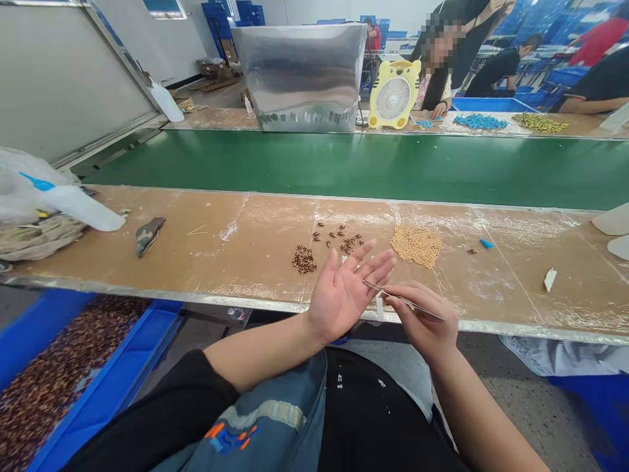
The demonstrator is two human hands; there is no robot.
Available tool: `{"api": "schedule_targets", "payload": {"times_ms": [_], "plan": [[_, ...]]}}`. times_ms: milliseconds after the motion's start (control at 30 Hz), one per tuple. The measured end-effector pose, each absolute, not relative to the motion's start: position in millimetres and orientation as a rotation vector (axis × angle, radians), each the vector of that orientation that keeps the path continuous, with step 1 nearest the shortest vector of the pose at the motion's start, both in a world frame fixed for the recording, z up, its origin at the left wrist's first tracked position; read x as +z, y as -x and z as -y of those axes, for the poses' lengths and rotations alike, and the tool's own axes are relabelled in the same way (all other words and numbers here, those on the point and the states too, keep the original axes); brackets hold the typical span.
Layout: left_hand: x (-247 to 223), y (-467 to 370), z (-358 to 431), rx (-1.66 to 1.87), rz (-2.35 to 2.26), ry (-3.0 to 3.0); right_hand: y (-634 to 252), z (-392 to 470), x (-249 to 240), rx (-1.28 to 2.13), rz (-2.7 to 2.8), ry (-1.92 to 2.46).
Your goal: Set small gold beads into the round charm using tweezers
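Observation:
My left hand [340, 296] is held palm up over the table's front edge, its fingers stretched out and spread. My right hand [426, 320] pinches metal tweezers [415, 305], whose tips reach to the base of the left hand's fingers. Whether a small piece lies at the tips is too small to tell. Just beyond my left hand are a heap of small brown pieces [304, 259] and several scattered brown pieces [348, 244]. A flat pile of small tan beads [417, 246] lies beyond my right hand.
A green conveyor belt [295, 160] runs behind the brown tabletop [246, 262]. White bottles [88, 206] stand at the left. A blue bin [152, 354] of brown pieces sits below left. A yellow fan [394, 95] and a seated person are across the belt.

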State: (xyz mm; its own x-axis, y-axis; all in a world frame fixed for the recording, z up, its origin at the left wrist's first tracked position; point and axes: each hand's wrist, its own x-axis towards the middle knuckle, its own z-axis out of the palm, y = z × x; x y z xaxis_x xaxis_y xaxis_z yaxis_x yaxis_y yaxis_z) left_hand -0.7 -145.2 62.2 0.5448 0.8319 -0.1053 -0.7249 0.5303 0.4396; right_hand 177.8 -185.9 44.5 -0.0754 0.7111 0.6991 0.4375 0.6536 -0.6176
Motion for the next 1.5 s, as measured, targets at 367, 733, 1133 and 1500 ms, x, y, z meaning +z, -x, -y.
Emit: {"api": "schedule_targets", "payload": {"times_ms": [367,733,1133,1500], "plan": [[40,10,131,0.924,-0.606,-1.015,-197,191,52,-0.024,1.917,0.786],[44,20,129,0.860,-0.610,-1.118,-190,193,64,-0.101,1.971,0.712],[41,5,141,0.877,-0.545,-0.876,-197,191,54,0.238,1.679,0.815],[37,0,143,0.852,-0.532,-0.831,-193,189,57,0.013,1.829,0.740]]}}
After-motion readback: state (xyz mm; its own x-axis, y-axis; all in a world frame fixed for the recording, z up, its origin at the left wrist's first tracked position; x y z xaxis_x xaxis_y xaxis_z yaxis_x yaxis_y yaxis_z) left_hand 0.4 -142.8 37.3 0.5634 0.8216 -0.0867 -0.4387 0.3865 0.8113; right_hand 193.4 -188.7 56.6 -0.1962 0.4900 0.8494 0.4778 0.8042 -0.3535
